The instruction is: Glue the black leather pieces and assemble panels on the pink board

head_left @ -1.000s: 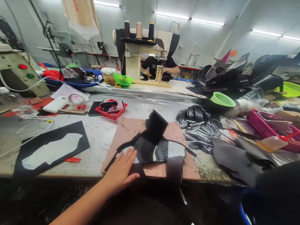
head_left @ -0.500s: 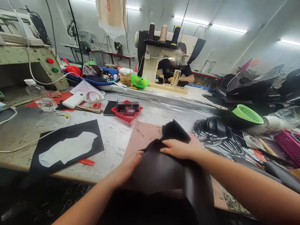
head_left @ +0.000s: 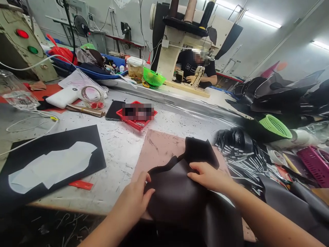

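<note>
A large dark brown leather piece (head_left: pixel 174 195) lies bent over the near edge of the table, on a pink board (head_left: pixel 151 147). At its left edge, my left hand (head_left: pixel 140 195) grips the border, thumb on top and fingers curled at the rim. My right hand (head_left: pixel 209 176) pinches the upper part of the leather between thumb and forefinger. Beyond the right hand, a black flap (head_left: pixel 200 151) of the material stands out over the board. How much hangs below the table edge is hidden in the dark.
Left of the board lies a black sheet (head_left: pixel 84 133) with pale paper patterns (head_left: pixel 59 166). A red tray (head_left: pixel 136 123) sits behind. To the right are black strips (head_left: pixel 236 147) with white ends and a green basket (head_left: pixel 276 127). A co-worker (head_left: pixel 190 65) sits behind a sewing machine (head_left: pixel 167 58).
The view has tilted down and turned slightly right. My hands have shifted the leather a little, and its surface lies smoother and the black flap wider. The left hand's fingers show more clearly.
</note>
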The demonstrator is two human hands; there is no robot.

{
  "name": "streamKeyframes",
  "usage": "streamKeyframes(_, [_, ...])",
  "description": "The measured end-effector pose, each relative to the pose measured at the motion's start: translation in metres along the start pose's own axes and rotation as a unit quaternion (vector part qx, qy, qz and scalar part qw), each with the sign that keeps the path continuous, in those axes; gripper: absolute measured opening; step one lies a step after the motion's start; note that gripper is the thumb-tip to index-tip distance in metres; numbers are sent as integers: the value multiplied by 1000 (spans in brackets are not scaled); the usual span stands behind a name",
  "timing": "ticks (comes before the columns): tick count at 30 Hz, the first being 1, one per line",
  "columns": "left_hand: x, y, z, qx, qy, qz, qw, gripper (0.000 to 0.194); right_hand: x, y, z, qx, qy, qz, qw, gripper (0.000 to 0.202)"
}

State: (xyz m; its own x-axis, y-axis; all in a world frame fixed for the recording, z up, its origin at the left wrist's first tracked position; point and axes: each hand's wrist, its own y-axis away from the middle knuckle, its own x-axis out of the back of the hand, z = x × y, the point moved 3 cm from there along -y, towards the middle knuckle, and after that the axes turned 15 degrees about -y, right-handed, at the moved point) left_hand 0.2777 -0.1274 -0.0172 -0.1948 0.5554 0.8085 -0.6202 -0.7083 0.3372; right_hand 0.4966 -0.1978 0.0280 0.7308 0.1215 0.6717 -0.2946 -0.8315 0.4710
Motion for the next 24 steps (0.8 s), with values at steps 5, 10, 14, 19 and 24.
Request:
streamKeyframes(5, [-5, -1, -3, 22, -6, 25, 999, 6, -3, -3, 3, 12, 9, 41, 999, 33])
streamKeyframes(10, [-5, -3, -3, 47, -13, 35, 998, 10, -5, -6, 0, -4, 38, 64, 997, 32])
streamKeyframes(14, [-3, -3, -1, 76, -25, 27, 996, 13, -7, -10, 1, 2, 62, 66, 996, 31])
streamKeyframes(19, [-3, -3, -1, 90, -22, 24, 995, 14, -8, -14, 2, 0, 88, 66, 994, 31])
streamKeyframes(24, [-3, -4, -1, 102, -9, 51, 993, 17, -8, -13, -1, -4, 107, 59, 992, 26])
